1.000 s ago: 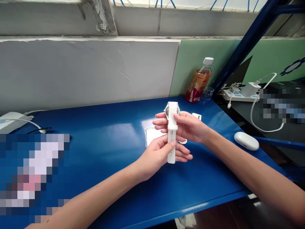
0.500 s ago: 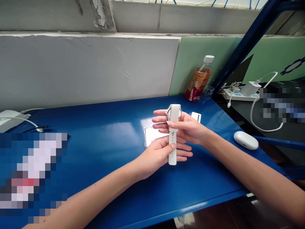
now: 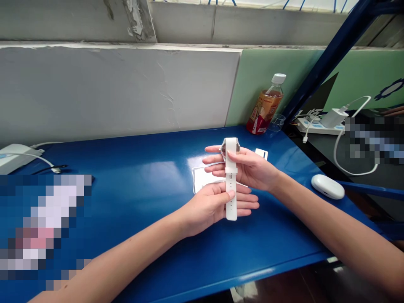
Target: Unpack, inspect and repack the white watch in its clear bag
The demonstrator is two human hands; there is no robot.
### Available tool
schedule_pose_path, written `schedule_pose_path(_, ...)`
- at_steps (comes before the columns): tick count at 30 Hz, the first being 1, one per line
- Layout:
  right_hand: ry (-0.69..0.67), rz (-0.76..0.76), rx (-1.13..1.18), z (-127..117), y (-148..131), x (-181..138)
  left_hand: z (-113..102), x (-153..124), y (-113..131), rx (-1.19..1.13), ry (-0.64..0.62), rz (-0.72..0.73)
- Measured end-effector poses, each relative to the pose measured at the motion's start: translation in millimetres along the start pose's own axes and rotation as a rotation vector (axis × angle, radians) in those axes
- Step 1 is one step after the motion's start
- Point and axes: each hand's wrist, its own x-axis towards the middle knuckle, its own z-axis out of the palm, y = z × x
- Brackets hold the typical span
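Observation:
A white wristwatch (image 3: 231, 176) with a round case and a long white strap is held upright above the blue table (image 3: 142, 185). My right hand (image 3: 249, 168) grips its upper part at the case, thumb pressed on the strap. My left hand (image 3: 214, 206) holds the lower strap, thumb on top and fingers underneath. Just behind the hands, a clear plastic bag (image 3: 202, 179) lies flat on the table. A small white card (image 3: 261, 154) lies beside my right hand.
A bottle of brown drink (image 3: 265, 107) and a clear cup (image 3: 277, 123) stand at the back right corner. A white earbud case (image 3: 327, 186) sits near the right edge. A power strip (image 3: 312, 124) with charger and cables lies beyond. A white device (image 3: 14, 155) and a cable lie far left.
The strap has slid a little lower through my hands, and both hands have shifted slightly right. The grip is the same.

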Motion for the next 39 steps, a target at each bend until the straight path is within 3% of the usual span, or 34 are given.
schedule_pose_path(39,-0.113,0.060,-0.003,3.7,-3.1,-2.9,2.7,-0.9,5.7,0.002,0.096,-0.044)
